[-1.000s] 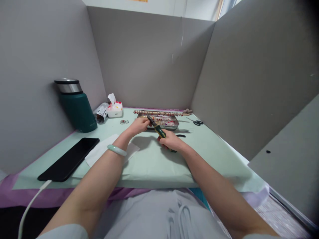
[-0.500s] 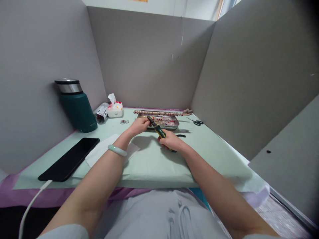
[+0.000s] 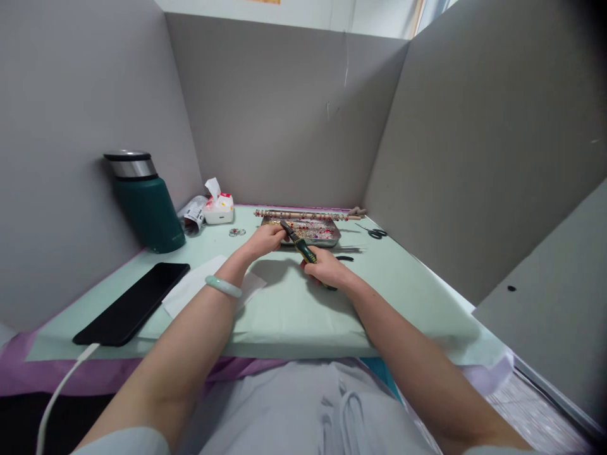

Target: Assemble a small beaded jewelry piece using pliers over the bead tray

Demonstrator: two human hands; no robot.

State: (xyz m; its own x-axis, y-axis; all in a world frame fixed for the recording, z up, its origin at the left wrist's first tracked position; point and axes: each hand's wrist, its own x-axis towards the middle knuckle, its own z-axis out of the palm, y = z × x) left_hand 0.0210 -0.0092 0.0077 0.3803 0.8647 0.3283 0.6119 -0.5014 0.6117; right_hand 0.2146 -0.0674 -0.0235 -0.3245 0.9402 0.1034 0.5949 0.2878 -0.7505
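So we've got the green-handled pliers (image 3: 306,250) just above the surface (image 3: 294,316), right in front of the shallow metal tray (image 3: 334,241), angled with the dark nose up and away to the left. Our right hand (image 3: 326,268) has its fingers wrapped round the handles, and our left hand (image 3: 265,240) is right by the nose, fingers pressed together; can't tell if there's something thin between them, it's too small to see. We'd guess the pliers are stiff, a bit heavy for their size and pretty grippy, so well back on the handles is where to hold them, clear of the nose. Anything fine at the tip probably bends or slips easily, so we'd go light there. The tray holds lots of tiny red and gold beads (image 3: 310,232), likely slippery and quick to scatter if bumped. A beaded rod (image 3: 303,216) lies along its far side, with thin wires (image 3: 349,249) by the near edge. Farther right are the scissors (image 3: 377,234); over on the left, a phone (image 3: 133,303) and a teal bottle (image 3: 149,212).
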